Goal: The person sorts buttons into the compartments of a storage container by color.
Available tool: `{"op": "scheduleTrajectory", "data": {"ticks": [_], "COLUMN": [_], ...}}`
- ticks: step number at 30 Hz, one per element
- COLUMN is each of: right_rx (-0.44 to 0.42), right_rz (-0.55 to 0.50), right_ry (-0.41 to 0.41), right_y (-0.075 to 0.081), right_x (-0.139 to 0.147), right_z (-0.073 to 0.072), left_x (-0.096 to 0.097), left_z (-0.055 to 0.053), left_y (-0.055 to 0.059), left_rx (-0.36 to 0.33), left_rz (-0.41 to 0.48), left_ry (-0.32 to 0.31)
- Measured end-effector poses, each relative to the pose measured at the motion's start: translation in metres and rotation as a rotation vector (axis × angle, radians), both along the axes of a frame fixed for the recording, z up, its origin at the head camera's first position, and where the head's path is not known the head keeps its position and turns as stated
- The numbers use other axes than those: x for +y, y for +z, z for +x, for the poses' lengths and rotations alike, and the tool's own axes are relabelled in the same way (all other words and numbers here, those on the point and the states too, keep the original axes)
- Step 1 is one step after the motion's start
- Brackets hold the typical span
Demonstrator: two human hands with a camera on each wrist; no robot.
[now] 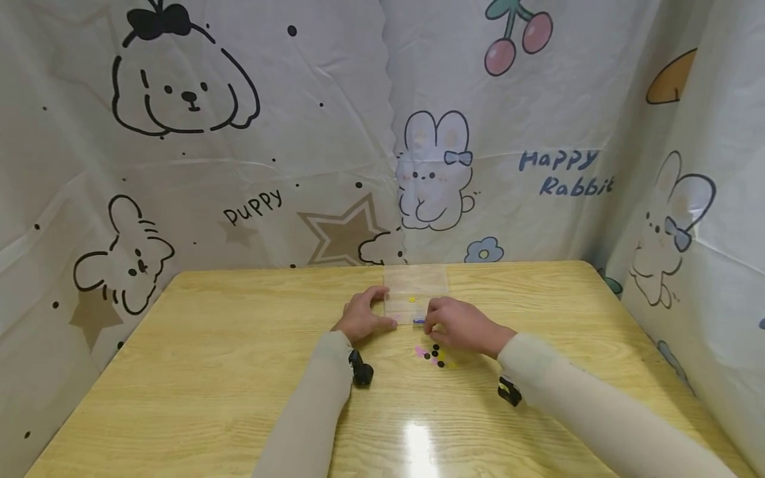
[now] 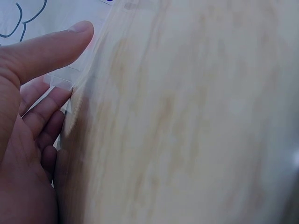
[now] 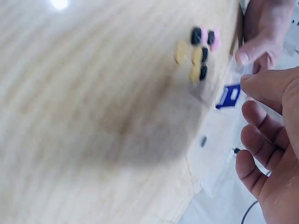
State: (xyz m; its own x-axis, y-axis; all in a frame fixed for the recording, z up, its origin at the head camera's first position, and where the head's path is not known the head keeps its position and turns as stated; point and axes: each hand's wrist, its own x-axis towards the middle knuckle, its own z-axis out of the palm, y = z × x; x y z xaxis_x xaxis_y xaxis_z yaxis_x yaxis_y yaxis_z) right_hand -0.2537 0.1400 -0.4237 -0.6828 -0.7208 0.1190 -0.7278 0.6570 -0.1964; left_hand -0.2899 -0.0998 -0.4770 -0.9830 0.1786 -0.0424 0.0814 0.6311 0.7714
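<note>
My left hand (image 1: 361, 317) is resting spread at the clear plastic box (image 1: 399, 307), its thumb straight and its fingertips touching the left side. My right hand (image 1: 463, 325) is hovering over the box's near right corner with curled fingers; whether it is gripping anything I cannot tell. Just beside that thumb a blue patch (image 3: 229, 96) with a pale window is showing at the near edge.

The box is lying at ten o'clock from my right hand, see-through and shallow, its clear lid (image 1: 416, 279) standing open on the far side. One yellow piece (image 1: 412, 299) is sitting inside. At five o'clock from the box, small rounded black pieces (image 1: 435, 347), pink pieces (image 1: 420, 351) and yellow pieces (image 3: 181, 52) are lying clustered on the wood-grain table (image 1: 209, 372).

Behind, a printed cloth (image 1: 335, 133) is hanging. From the box, "Puppy" is reading at ten o'clock in black, "Happy Rabbit" at two in blue. A drawn rabbit (image 1: 435, 172) is sitting at twelve, pink cherries (image 1: 518, 43) are dangling at one.
</note>
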Motion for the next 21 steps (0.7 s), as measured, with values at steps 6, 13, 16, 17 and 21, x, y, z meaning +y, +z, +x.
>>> {"op": "scheduleTrajectory", "data": {"ticks": [6,13,16,17,21], "right_rx": [-0.01,0.028,0.044,0.042,0.037], "right_rz": [-0.013,-0.031,-0.02,-0.013,0.004], "right_ry": [0.05,0.092,0.083,0.074,0.053], "right_y": [-0.012,-0.016,-0.016,-0.016,-0.017], "right_x": [-0.005,-0.007,-0.009,-0.009,-0.01], "right_z": [0.006,0.009,0.009,0.01,0.01], "left_x": [-0.002,-0.003,-0.003,-0.003,-0.002], "left_z": [-0.002,0.001,0.002,0.002,0.001], "left_y": [-0.004,-0.003,-0.002,-0.002,-0.002], "left_rx": [-0.013,-0.001,0.004,0.004,-0.003], "left_rz": [0.009,0.007,0.001,-0.001,-0.007], "left_ry": [0.011,-0.001,-0.005,-0.006,-0.005]}}
